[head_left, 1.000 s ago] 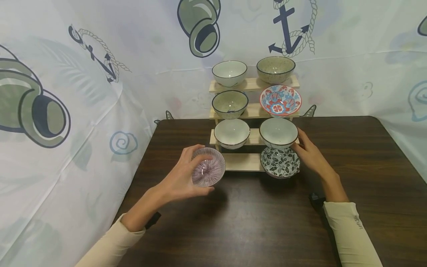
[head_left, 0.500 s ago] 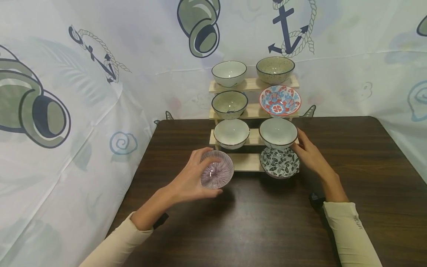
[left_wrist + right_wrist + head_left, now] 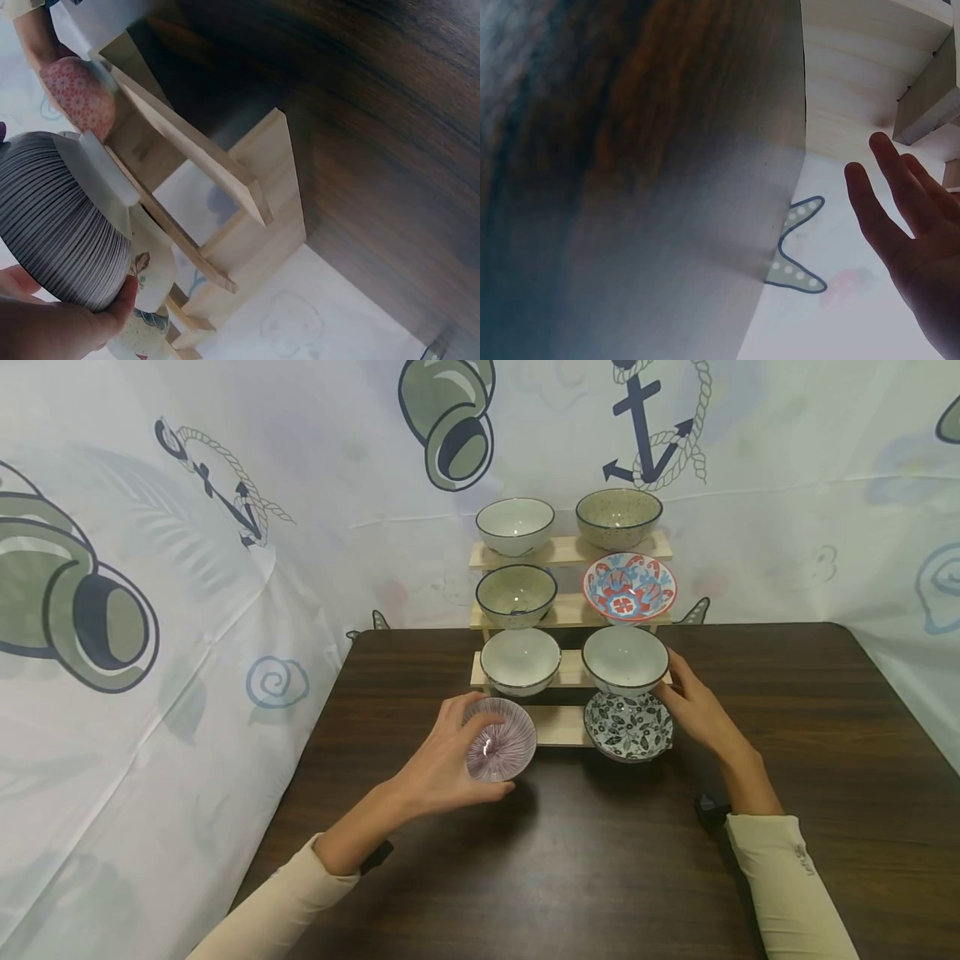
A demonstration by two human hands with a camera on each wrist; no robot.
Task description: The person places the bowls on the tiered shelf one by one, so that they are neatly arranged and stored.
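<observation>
In the head view my left hand (image 3: 450, 768) grips a small bowl (image 3: 501, 740) with fine purple lines, fingers over its rim and thumb below. It is tilted in front of the left end of the lowest shelf (image 3: 558, 725). The left wrist view shows the bowl's striped outside (image 3: 67, 217). At the rack's right side my right hand (image 3: 701, 710) has its thumb and a finger by the right white bowl (image 3: 625, 658) and shelf end; exact contact is hidden. Its visible fingers (image 3: 870, 210) are straight and spread. Below that bowl sits a black-and-white floral bowl (image 3: 628, 727).
Higher on the wooden rack stand another white bowl (image 3: 521, 660), an olive bowl (image 3: 517, 595), a red-and-blue patterned bowl (image 3: 630, 587), a pale bowl (image 3: 515, 525) and a speckled bowl (image 3: 619, 517). The rack is on a dark wooden table (image 3: 570, 860), before a printed cloth (image 3: 337, 468).
My left hand has carried the purple-lined bowl to the right and slightly nearer me, in front of the lowest shelf's left end. My right hand has stayed in place.
</observation>
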